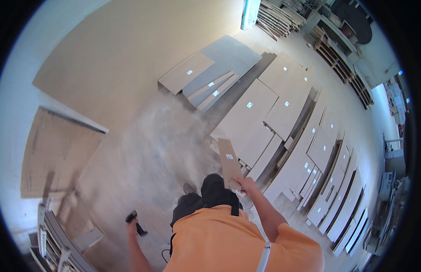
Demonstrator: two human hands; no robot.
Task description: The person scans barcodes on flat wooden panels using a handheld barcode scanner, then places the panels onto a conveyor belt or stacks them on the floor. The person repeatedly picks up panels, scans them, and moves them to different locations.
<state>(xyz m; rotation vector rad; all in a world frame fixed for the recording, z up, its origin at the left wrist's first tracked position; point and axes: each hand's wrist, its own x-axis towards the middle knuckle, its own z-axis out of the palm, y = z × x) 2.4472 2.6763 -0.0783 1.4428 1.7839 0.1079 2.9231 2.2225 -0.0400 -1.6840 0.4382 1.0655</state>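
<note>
Over dusty floor (149, 136), flat rectangular board (230, 170)

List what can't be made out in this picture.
All in the head view:
Right hand: fingers beneath the raised board, hidden by it.
Handheld device: partly covered by the left hand; too small to tell its kind.
Label on that board: print too small.
Left elbow: cut off by the lower edge.
</note>
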